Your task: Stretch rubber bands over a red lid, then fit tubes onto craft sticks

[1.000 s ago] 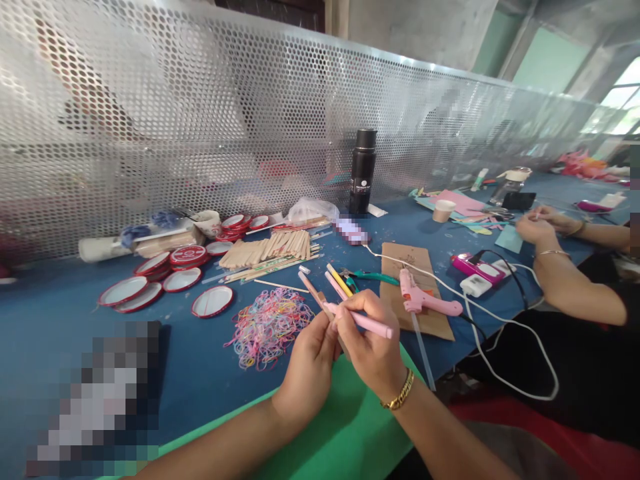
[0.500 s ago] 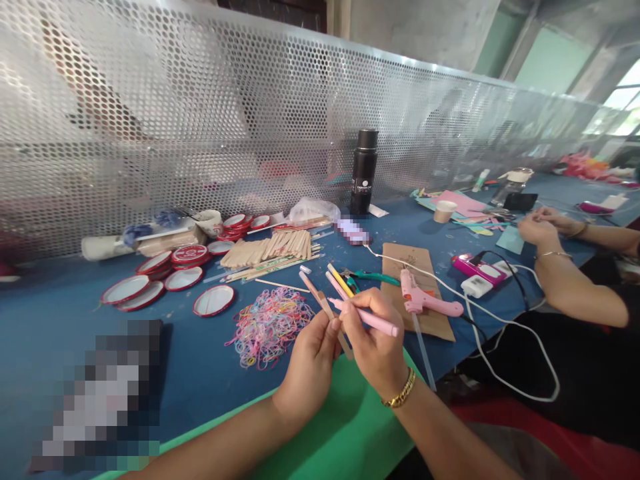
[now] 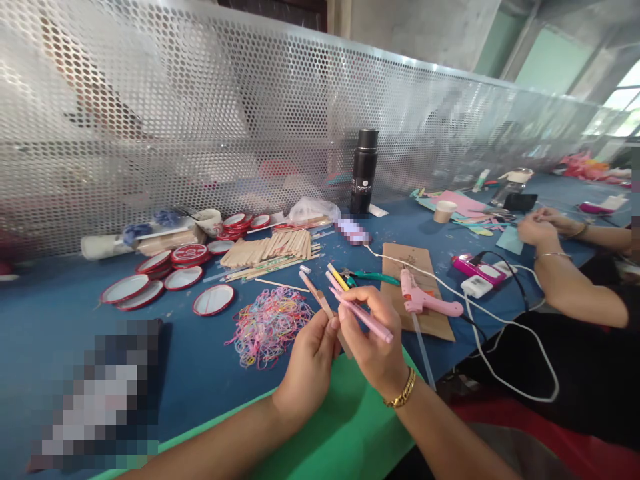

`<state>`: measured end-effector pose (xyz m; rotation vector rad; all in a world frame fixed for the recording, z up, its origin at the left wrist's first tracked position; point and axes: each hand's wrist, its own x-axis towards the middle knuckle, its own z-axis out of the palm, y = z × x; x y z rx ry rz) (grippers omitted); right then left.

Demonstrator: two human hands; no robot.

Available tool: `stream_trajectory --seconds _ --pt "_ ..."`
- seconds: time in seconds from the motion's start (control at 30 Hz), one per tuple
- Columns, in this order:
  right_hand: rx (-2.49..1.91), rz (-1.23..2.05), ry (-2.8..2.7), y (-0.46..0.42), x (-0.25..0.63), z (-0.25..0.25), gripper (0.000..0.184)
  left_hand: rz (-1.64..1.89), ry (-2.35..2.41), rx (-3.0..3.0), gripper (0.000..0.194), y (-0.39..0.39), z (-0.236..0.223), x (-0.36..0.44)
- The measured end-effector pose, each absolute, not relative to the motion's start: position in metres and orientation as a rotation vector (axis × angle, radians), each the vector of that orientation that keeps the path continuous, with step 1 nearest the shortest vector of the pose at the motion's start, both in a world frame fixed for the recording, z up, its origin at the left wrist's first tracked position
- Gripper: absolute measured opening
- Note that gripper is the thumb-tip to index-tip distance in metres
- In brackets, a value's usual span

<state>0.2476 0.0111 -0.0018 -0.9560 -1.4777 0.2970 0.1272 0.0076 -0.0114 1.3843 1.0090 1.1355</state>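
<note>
My left hand [image 3: 313,350] pinches a pale wooden craft stick [image 3: 328,309] between thumb and fingers, above a green sheet [image 3: 345,407]. Most of the stick's lower end is hidden by my fingers. In my right hand [image 3: 373,340] is a pink marker pen [image 3: 369,319], held like a pencil, its tip end pointing up and left, beyond the stick. The two hands nearly touch. Just past them on the blue table lie a brown marker [image 3: 311,285], a yellow marker [image 3: 338,275] and another pink marker [image 3: 335,280].
Left of my hands lies a heap of colourful rubber bands [image 3: 270,327]. Behind it are stacked craft sticks [image 3: 270,248] and red-rimmed lids [image 3: 214,300]. A pink glue gun [image 3: 425,299] rests on cardboard [image 3: 393,257], near green-handled pliers [image 3: 375,277]. A black bottle [image 3: 364,173] stands behind. A co-worker's hands [image 3: 543,227] work at right.
The pink marker's tip end has shifted up, away from the craft stick, and its back end has dropped slightly left. My left hand has stayed almost still.
</note>
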Motion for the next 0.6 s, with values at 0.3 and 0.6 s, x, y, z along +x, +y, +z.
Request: stream_trajectory --seconds 0.3,0.6 --pt "-0.988 0.345 -1.426 0.0114 0.2454 -0.0051 0.014 1.11 1.009 1.402 0.038 0.0066 -0.0128 0.1263" --pt "-0.982 0.29 -1.46 0.0105 0.2437 -0.0005 0.016 1.112 1.01 1.365 0.039 0.0071 -0.0137 0.1266"
